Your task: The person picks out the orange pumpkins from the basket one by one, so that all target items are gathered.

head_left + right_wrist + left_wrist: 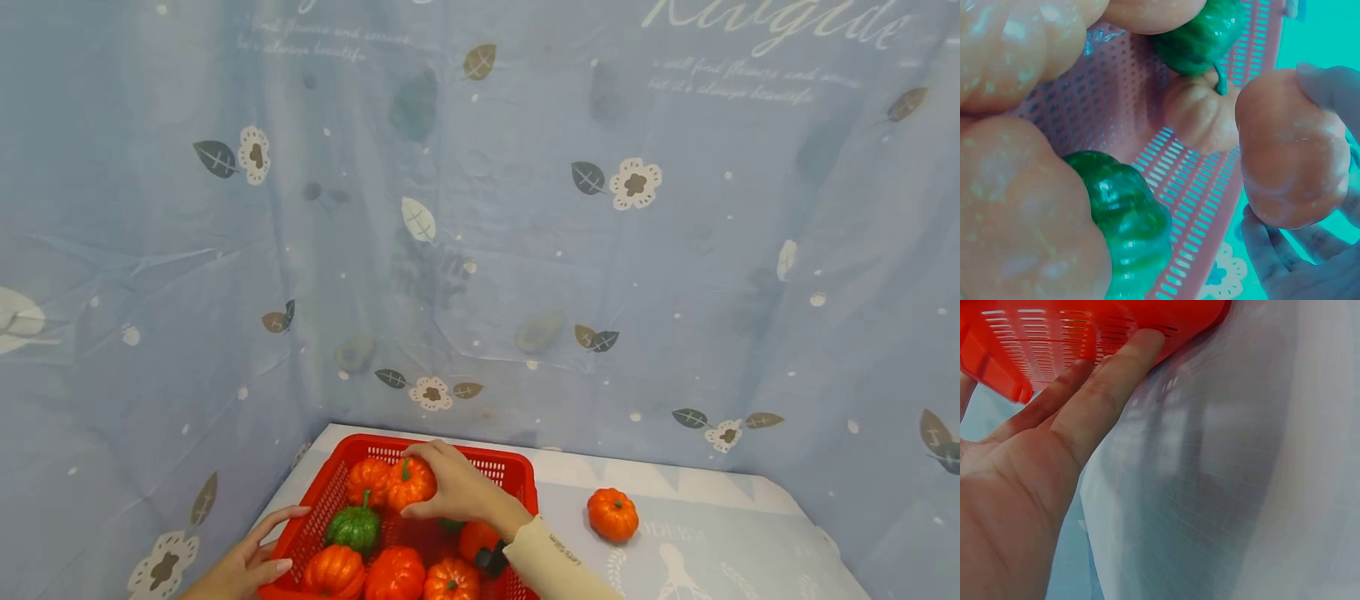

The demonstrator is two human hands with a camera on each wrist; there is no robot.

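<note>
My right hand [459,486] grips a small orange pumpkin [411,485] with a green stem, over the back of the red plastic basket [523,479]. The right wrist view shows that pumpkin [1294,150] between thumb and fingers, above the basket's slotted wall. At the basket's left side, my left hand [251,560] has its fingers spread along the rim. In the left wrist view, fairly straight fingers [1107,390] touch the outside wall. A green pumpkin [354,530] and several orange ones, such as a ribbed pumpkin [335,572] in front, lie in the basket.
One orange pumpkin [612,515] sits on the table [712,533], right of the basket. Another orange pumpkin [367,481] lies at the basket's back left corner. A blue patterned curtain [525,250] hangs behind and on both sides.
</note>
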